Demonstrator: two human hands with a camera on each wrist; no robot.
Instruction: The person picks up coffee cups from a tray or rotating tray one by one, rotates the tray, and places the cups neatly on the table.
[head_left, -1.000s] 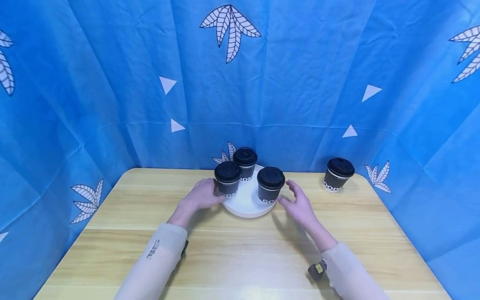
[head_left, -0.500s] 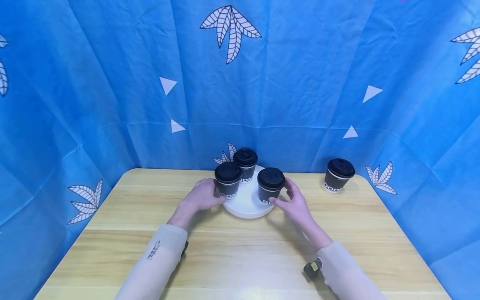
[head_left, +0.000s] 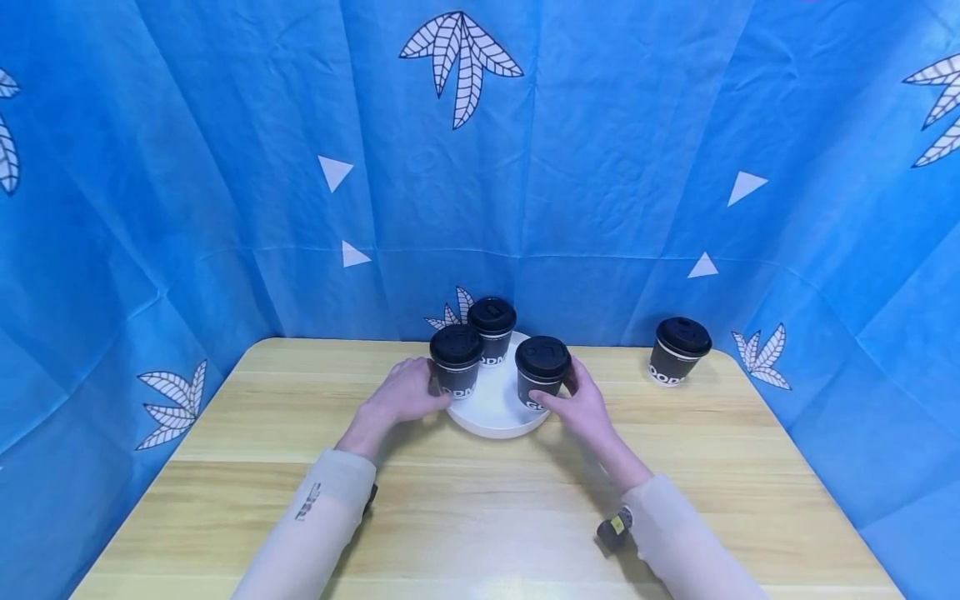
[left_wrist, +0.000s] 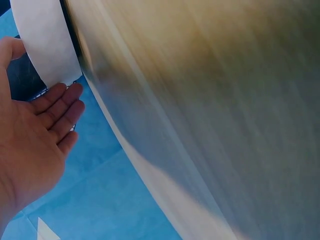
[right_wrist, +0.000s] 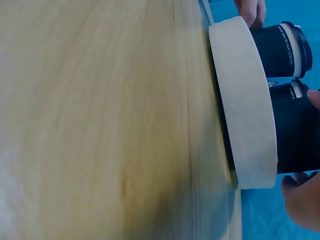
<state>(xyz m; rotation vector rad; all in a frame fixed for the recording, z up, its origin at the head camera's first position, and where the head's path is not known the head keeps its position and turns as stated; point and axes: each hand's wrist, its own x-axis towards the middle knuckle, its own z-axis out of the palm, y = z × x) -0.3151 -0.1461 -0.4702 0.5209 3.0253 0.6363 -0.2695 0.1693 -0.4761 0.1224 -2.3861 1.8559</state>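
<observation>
On a round white stand (head_left: 497, 413) at the table's back are three black lidded paper cups. My left hand (head_left: 405, 390) is round the front-left cup (head_left: 456, 357), thumb near its base. The left wrist view has this cup (left_wrist: 24, 79) between thumb and fingers, partly hidden by the stand's side. My right hand (head_left: 587, 407) grips the front-right cup (head_left: 542, 360), thumb across its front, fingers behind. From the right wrist, that cup (right_wrist: 297, 130) stands upright on the stand. The third cup (head_left: 492, 323) is behind the left one and untouched.
Another black lidded paper cup (head_left: 678, 350) stands apart near the back right corner of the wooden table (head_left: 480, 517). A blue curtain (head_left: 600, 167) with white leaf prints hangs right behind the table and along both sides.
My right hand has moved left from beside the front-right cup and taken hold of it, its thumb now over the front. The left hand and the cups keep their places.
</observation>
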